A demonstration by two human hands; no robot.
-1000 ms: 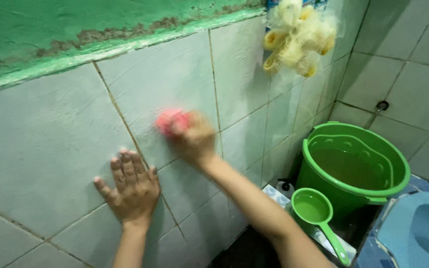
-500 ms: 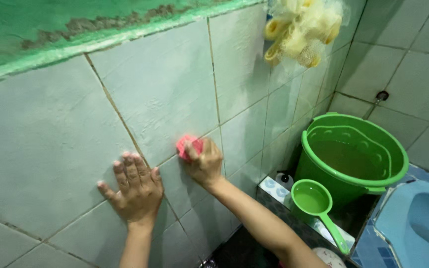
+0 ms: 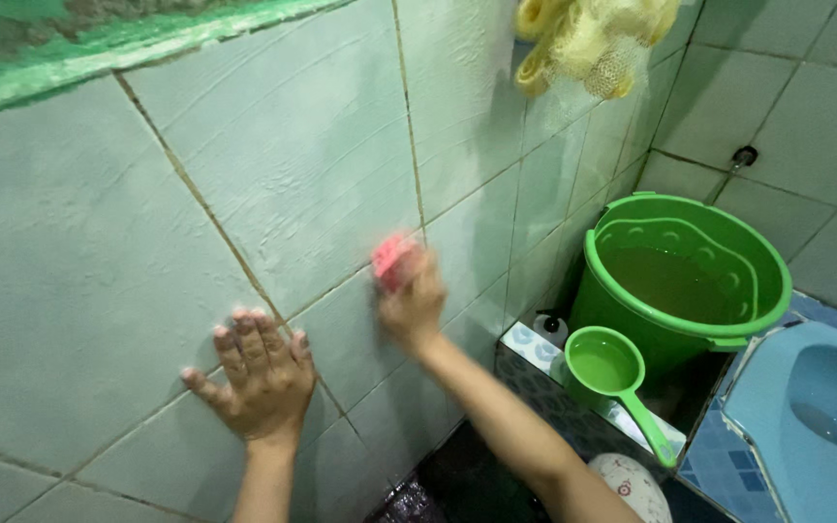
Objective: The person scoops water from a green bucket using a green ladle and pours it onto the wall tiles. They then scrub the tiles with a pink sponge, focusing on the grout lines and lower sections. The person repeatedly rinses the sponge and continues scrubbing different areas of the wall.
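Against the pale tiled wall, the right hand presses a pink sponge, fingers curled shut around it; the sponge sits on a grout line near the picture's centre, blurred. At eight o'clock from it the left hand lies flat on the tiles, fingers spread wide and holding nothing. At three o'clock stands a green bucket of water, a green dipper just beside it. A yellow mesh scrubber hangs at one o'clock.
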